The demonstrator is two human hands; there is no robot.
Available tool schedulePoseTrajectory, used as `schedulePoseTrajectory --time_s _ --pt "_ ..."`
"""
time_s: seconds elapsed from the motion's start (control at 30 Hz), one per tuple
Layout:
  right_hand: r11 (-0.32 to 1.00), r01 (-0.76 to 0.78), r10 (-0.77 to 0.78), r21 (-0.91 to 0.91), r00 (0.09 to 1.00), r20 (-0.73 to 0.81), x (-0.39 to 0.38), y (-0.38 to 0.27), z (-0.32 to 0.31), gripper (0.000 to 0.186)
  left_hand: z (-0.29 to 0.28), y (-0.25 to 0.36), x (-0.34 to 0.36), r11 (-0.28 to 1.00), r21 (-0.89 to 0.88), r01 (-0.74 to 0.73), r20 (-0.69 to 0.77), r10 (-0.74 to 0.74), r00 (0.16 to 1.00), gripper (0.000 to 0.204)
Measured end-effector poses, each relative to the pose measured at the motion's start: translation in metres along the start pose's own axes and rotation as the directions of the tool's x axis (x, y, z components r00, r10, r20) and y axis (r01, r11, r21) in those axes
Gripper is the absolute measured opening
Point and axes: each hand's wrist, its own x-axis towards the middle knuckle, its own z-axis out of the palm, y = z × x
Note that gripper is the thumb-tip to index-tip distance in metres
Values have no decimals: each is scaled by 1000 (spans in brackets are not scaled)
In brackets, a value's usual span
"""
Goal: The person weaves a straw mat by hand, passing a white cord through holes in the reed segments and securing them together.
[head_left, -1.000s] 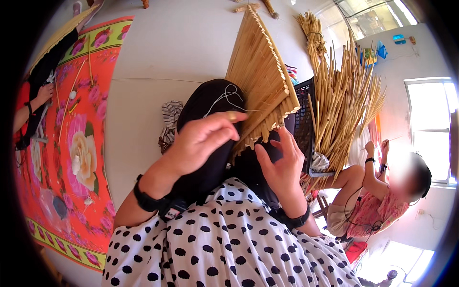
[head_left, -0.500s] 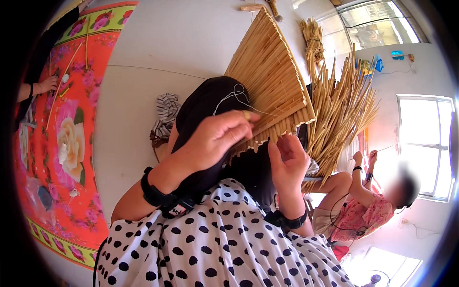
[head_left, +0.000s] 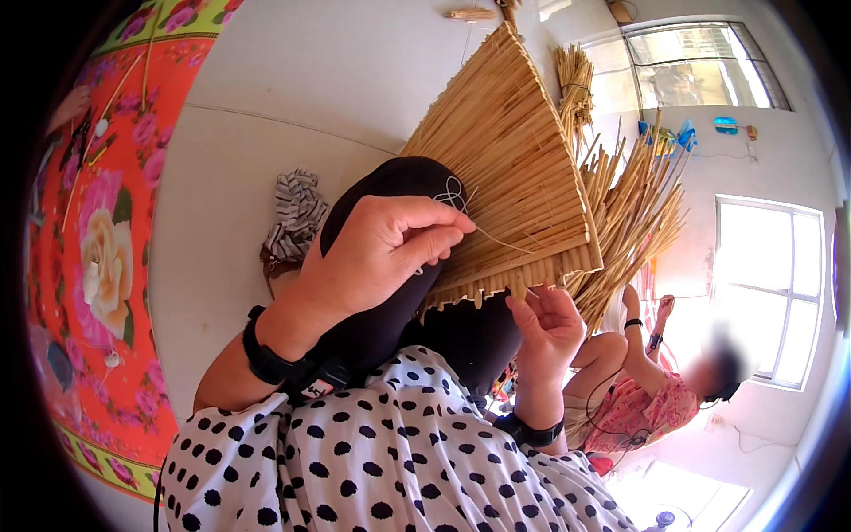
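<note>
A stiff mat of straw-coloured stalks [head_left: 505, 151], bound side by side, leans across my black-clad knees, with a row of short stalk ends along its near edge. White thread [head_left: 503, 241] runs from the mat's lower part to my left hand [head_left: 390, 244], which pinches it between thumb and forefinger. Loose loops of that thread lie beside the hand, over the knee. Beneath the near edge, my right hand [head_left: 547, 337] has thumb and fingertips closed on the stalk ends. Whether it also holds something finer, I cannot tell.
Bundled loose stalks [head_left: 634, 208] stand right of the mat, with a tied bundle [head_left: 574, 84] behind. At right sits a person in a pink top [head_left: 634, 412]. A red floral cloth [head_left: 124, 355] spreads at left, with another person's hand [head_left: 71, 106] over it. Striped fabric [head_left: 297, 213] lies near my knee.
My left hand has drawn back from the mat, pulling the thread straighter. The right hand stays at the near edge. The view has shifted, and the seated person's arms are lower.
</note>
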Motion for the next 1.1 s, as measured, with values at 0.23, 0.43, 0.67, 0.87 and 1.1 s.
schedulePoseTrajectory --time_s 0.23,0.43,0.67,0.87,1.1 --pt "1000 -5 6 -18 1000 25 -1 -1 7 36 15 5 9 998 56 27 18 -28 999 9" --pt "998 59 -60 10 995 77 1 8 12 47 26 5 8 986 60 -157 34 155 987 9" --pt "962 272 -273 22 952 141 1 23 4 50 -38 60 -18 965 260 -44 -208 100 973 23" --pt "950 291 -305 115 942 141 5 34 -5 47 -54 77 -24 944 327 41 -212 31 977 23" --pt "914 356 -385 194 912 143 15 39 -10 52 3 51 -14 863 440 247 -159 -195 968 16"
